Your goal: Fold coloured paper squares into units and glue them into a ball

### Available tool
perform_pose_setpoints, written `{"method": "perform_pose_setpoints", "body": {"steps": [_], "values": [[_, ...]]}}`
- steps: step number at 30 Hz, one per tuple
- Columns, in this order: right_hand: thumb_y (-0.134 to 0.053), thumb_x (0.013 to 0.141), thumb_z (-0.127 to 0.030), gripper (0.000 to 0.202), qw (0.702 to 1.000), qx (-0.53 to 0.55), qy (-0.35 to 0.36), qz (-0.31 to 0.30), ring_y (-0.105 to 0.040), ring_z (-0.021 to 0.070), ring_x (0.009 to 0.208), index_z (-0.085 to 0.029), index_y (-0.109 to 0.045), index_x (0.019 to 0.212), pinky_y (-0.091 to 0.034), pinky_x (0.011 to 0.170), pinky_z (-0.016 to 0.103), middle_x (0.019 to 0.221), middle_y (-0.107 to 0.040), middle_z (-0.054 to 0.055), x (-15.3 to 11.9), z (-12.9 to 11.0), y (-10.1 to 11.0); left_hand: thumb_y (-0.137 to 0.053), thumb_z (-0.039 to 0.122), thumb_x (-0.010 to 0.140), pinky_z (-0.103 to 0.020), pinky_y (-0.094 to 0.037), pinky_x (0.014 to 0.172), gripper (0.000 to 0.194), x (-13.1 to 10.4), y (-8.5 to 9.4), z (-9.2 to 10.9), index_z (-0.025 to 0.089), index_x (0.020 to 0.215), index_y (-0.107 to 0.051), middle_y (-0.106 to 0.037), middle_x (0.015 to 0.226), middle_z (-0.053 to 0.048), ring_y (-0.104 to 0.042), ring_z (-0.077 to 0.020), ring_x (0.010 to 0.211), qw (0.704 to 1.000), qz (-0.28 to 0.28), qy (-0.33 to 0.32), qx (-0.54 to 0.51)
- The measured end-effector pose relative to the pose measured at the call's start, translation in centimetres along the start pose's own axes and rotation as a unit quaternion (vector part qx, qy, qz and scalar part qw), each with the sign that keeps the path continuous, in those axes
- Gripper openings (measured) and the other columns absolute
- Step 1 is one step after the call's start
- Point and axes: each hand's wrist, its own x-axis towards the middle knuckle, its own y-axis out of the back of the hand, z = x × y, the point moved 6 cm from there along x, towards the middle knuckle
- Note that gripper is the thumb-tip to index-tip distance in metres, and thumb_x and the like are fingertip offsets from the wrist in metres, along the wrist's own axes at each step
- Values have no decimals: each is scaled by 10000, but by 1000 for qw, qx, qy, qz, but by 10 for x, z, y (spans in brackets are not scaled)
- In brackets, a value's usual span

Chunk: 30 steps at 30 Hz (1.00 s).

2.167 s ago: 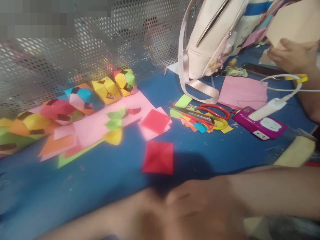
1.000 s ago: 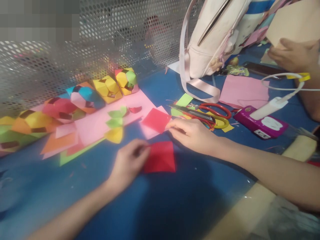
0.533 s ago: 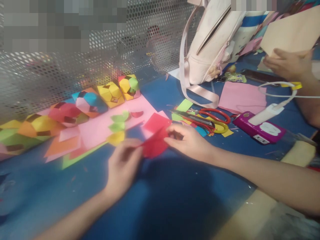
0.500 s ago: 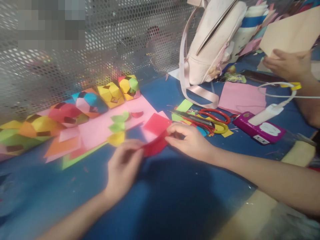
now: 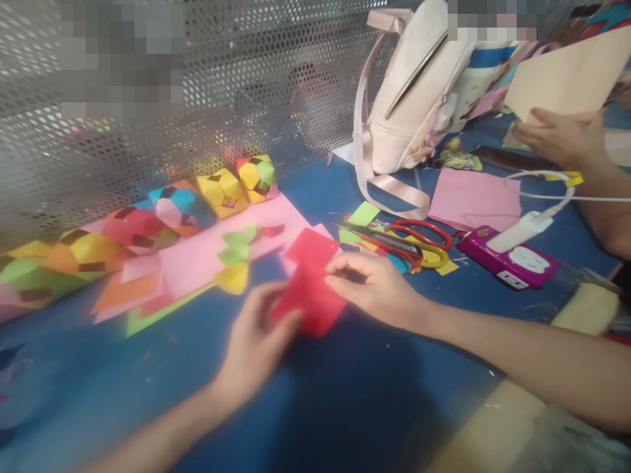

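A red paper square (image 5: 315, 302), blurred by motion, is held above the blue table (image 5: 345, 394). My left hand (image 5: 259, 335) grips its left side, thumb in front and fingers behind. At its upper right edge, my right hand (image 5: 377, 289) pinches it between thumb and fingertips. Another red sheet (image 5: 311, 246) lies just behind on pink paper. Left of it are green leaf-shaped pieces (image 5: 234, 255), a yellow piece (image 5: 233, 278) and a small red piece (image 5: 272, 230).
Scissors (image 5: 424, 235) and paper scraps lie right of centre, beside a purple power bank (image 5: 507, 256) with a cable. Folded paper balls (image 5: 221, 192) line the metal mesh (image 5: 221, 85). Behind stands a white bag (image 5: 414, 98); another person's hand (image 5: 562, 138) holds a pale sheet.
The red paper between my hands has turned from a narrow, edge-on strip to a broad face. My left hand has moved slightly right. The whole view has shifted a little.
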Motion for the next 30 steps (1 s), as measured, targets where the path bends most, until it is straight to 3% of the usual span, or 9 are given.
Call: {"method": "perform_pose_setpoints", "body": {"steps": [2, 4, 9, 13, 23, 27, 30], "values": [[-557, 783, -228, 76, 1000, 10, -11, -24, -560, 112, 664, -168, -596, 808, -468, 602, 215, 730, -616, -3, -2, -2, -4, -603, 345, 798, -284, -518, 623, 259, -3, -7, -6, 191, 1001, -551, -663, 894, -55, -639, -170, 693, 996, -18, 73, -40], [-565, 779, -234, 112, 998, 3, -21, -54, -563, 122, 710, -160, -597, 857, -465, 628, 223, 786, -623, 8, -4, -4, -9, -607, 345, 792, -275, -511, 588, 248, -4, -12, -7, 175, 965, -558, -675, 783, -40, -628, -156, 611, 991, -32, 102, -77], [-552, 771, -183, 128, 992, -30, -67, -104, -555, 134, 719, -133, -599, 879, -449, 633, 237, 801, -624, 19, -8, -4, -19, -665, 317, 733, -248, -495, 593, 205, -2, -5, -5, 170, 862, -601, -682, 794, -36, -626, -154, 649, 993, 16, 94, -69], [-523, 787, -171, 150, 988, 11, -82, -127, -576, 140, 729, -141, -599, 912, -456, 628, 237, 817, -635, 18, -11, -1, -26, -658, 316, 742, -247, -488, 611, 162, 1, -7, -6, 177, 813, -614, -679, 802, -30, -619, -150, 666, 995, -10, 96, -40], [-532, 791, -208, 125, 993, 12, -76, -90, -552, 142, 744, -141, -573, 887, -448, 640, 245, 821, -601, 19, -12, 2, -26, -701, 300, 695, -276, -497, 642, 230, 0, -10, -8, 168, 862, -614, -690, 789, -38, -642, -173, 690, 983, 10, 114, -141], [-566, 794, -268, 164, 993, 27, -67, -94, -560, 147, 777, -154, -567, 913, -460, 678, 253, 853, -609, 24, -12, 3, -26, -684, 314, 708, -271, -492, 619, 211, -1, -9, -10, 163, 839, -619, -687, 755, -30, -633, -164, 650, 983, 23, 116, -139], [-496, 839, -246, 148, 995, 45, -66, -55, -570, 140, 814, -176, -563, 951, -468, 706, 251, 882, -609, 25, -10, 8, -18, -669, 328, 718, -271, -491, 612, 217, 0, -5, -13, 163, 849, -616, -685, 748, -27, -628, -159, 636, 984, 43, 112, -132]]}}
